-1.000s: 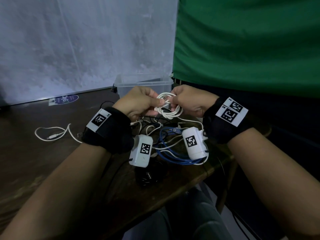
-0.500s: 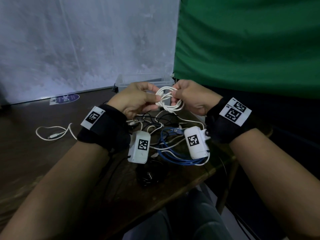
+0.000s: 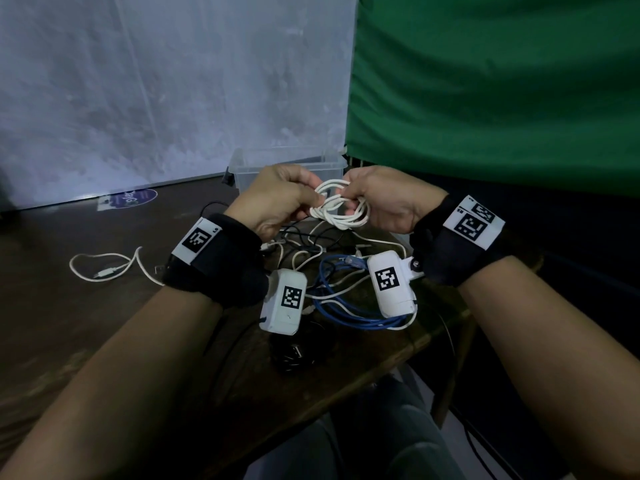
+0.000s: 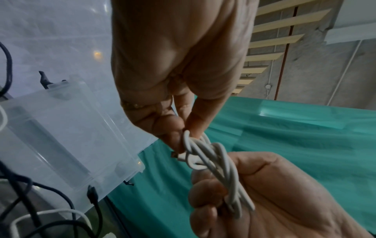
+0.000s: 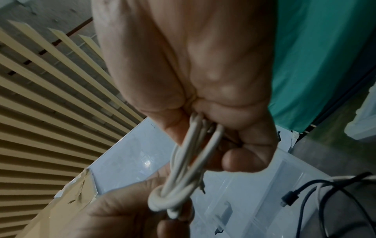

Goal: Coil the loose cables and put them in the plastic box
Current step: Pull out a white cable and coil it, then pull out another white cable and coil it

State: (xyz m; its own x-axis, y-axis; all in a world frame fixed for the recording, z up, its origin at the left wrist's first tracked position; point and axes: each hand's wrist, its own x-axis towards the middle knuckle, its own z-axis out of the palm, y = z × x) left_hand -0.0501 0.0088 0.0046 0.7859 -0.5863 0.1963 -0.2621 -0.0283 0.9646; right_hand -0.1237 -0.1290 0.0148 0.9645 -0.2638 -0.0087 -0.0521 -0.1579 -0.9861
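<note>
We hold the coiled white cable (image 3: 337, 209) above the dark wooden table (image 3: 86, 313): left hand (image 3: 277, 199) pinching its end, right hand (image 3: 388, 202) gripping the loops. Clear plastic box (image 3: 249, 168) at 12 o'clock.

Head view from above looking down, wrist views close, upward, all sharing the coiled white cable (image 3: 341, 209)

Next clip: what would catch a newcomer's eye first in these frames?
First, the white cable, coiled into a small bundle and gripped between the left hand and right hand, raised at centre frame. Below them, a tangle of blue cable and other loose leads lies on the dark table. The clear box waits just behind the hands, against the green cloth.
</note>
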